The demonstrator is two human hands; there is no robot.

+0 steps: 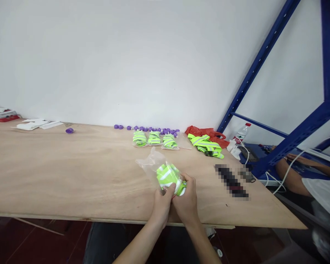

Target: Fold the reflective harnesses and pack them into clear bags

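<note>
The left hand [164, 201] and right hand [187, 196] both grasp a clear bag [153, 161] holding a folded yellow-green strap [167, 175], above the table's [85, 176] near edge. Beyond, at twelve o'clock, lie three packed straps [154, 138]; at one o'clock, loose straps [209, 146] rest against a red bag [202, 131].

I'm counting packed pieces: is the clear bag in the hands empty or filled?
Filled: a folded yellow-green strap shows through the clear bag, held between left hand and right hand.
</note>
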